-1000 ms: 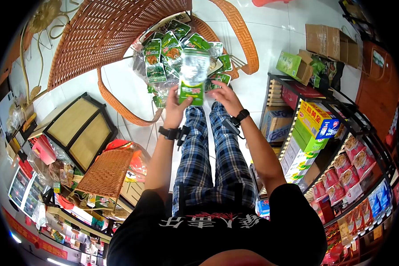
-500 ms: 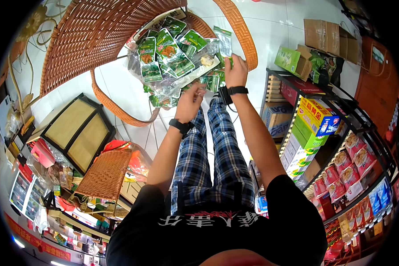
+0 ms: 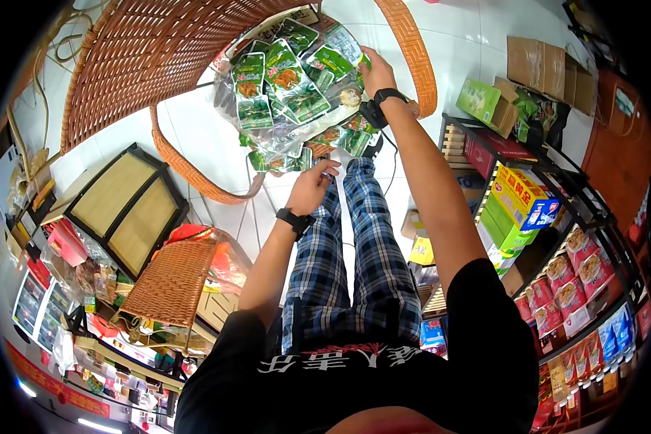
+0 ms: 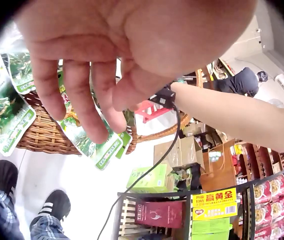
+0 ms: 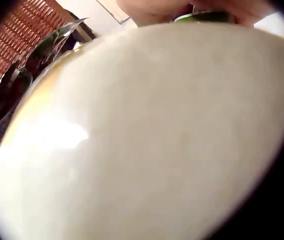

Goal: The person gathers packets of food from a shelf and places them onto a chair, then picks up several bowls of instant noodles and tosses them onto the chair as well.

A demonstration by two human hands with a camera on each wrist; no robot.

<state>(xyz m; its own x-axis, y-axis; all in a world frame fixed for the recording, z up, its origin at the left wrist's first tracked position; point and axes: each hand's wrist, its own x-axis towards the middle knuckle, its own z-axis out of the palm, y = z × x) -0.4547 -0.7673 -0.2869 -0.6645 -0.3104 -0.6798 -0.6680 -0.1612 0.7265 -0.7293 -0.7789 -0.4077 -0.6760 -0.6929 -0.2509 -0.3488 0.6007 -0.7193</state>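
Green snack packets (image 3: pixel 289 79) with food pictures lie heaped on clear plastic on the wicker chair (image 3: pixel 145 65). At the heap's far right side, my right hand (image 3: pixel 377 74) pinches the edge of a green-and-silver packet (image 3: pixel 342 45). A green edge shows by its fingers in the right wrist view, where a large pale, glossy surface (image 5: pixel 147 130) close to the lens covers most of the rest. My left hand (image 3: pixel 311 186) hangs at the heap's near edge, fingers loosely bent and holding nothing. In the left wrist view more packets (image 4: pixel 7 117) appear behind those fingers.
The chair's curved arms (image 3: pixel 412 58) flank the heap. To the right stands a rack holding a yellow box (image 3: pixel 517 189) and pink snack bags (image 3: pixel 557 289), with cardboard boxes (image 3: pixel 542 65) beyond. A cabinet with pale panels (image 3: pixel 119 210) is on the left.
My right hand has carried a packet from in front of me to the heap's far right, laying it over the other packets. My left hand let go of it and drew back slightly.
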